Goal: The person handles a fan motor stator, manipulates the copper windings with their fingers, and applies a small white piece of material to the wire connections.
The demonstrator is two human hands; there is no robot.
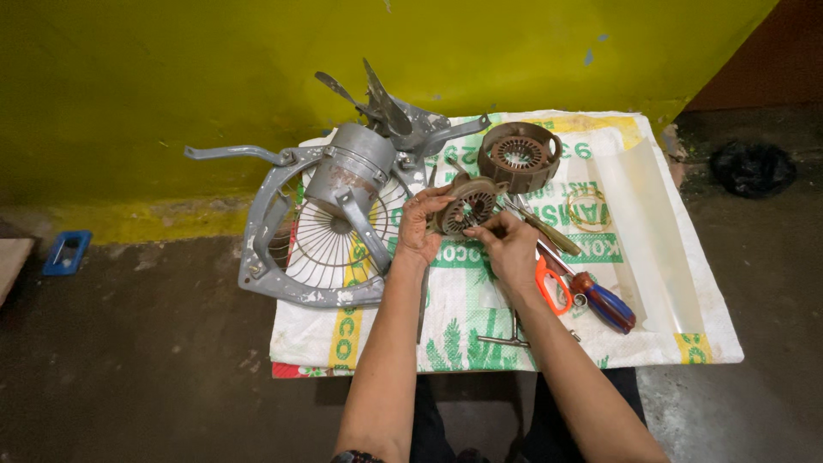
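Two hands: both grip one round slotted motor part (467, 208), held just above the printed woven sack (480, 343).
Left hand (419, 225): fingers curled round the part's left edge, thumb on top.
Right hand (507, 244): fingertips pinched narrow at the part's lower right rim (possibly on a small fastener; too small to tell).
Nearby: second brown motor housing (519, 156) behind the hands; grey fan frame (283, 257) with motor to the left; orange-handled scissors (553, 287) and screwdriver (604, 304) beside the right wrist.
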